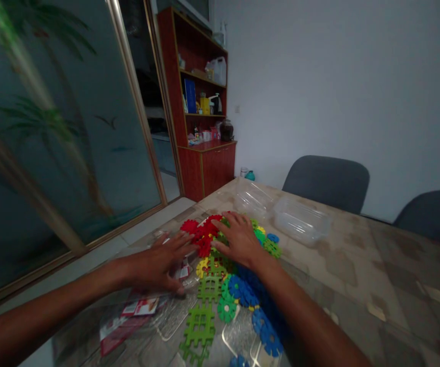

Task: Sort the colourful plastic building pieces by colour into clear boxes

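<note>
My left hand (pixel 160 262) is open, palm down with its fingers apart, beside the left edge of a pile of plastic building pieces. Its fingertips reach the red notched discs (pixel 204 245); whether they touch is unclear. Over the top of the pile lies my right hand (pixel 240 242), also open, fingers spread on the green and red pieces and gripping nothing visible. Toward me run square green lattice pieces (pixel 200 323), green discs (pixel 227 310) and blue notched discs (pixel 270 339). A yellow disc (pixel 202 267) sits between the hands. My right forearm hides part of the blue ones.
A clear plastic bag with a red-and-white label (pixel 139 308) lies under my left arm. Clear plastic tubs (pixel 302 221) stand at the table's (pixel 357 275) far side. Beyond are grey chairs (pixel 327 181), a red-brown cabinet (pixel 220 165) and a glass sliding door (pixel 70 127).
</note>
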Demonstrator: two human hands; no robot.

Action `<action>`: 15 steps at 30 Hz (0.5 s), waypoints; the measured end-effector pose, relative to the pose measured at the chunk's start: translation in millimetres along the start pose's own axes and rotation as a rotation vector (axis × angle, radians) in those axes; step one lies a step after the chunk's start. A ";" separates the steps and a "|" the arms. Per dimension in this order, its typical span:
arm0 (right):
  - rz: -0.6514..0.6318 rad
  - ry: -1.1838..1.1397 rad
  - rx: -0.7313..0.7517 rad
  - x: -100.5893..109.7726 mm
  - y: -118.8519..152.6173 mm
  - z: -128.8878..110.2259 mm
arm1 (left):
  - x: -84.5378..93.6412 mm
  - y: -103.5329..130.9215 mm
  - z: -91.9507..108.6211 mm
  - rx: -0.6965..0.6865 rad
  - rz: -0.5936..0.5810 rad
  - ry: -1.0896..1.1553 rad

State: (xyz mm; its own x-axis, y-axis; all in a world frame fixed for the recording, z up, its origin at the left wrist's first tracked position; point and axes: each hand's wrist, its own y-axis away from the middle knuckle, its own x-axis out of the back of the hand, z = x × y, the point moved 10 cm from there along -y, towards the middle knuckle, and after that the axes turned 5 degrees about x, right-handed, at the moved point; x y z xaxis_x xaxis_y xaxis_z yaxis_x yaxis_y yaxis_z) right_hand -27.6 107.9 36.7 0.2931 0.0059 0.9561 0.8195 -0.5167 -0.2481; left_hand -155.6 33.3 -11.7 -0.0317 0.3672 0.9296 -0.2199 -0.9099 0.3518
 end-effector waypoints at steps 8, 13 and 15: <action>-0.136 0.021 -0.064 -27.9 -5.3 5.8 | -1.7 6.4 -0.5 0.003 -0.029 0.062; -0.158 0.018 -0.080 -28.7 16.9 4.3 | 19.4 -0.8 2.5 -0.101 0.063 0.191; -0.160 0.014 -0.086 -28.1 24.9 3.8 | 34.6 -9.7 -3.8 -0.144 0.150 0.226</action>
State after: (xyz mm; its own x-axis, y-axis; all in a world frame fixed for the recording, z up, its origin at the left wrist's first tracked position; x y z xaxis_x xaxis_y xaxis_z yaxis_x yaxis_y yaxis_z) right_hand -13.6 98.1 3.1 0.1556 0.0825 0.9844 0.8097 -0.5815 -0.0793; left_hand -158.2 55.6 16.6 -0.2865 0.2790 0.9165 -0.3319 -0.9263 0.1783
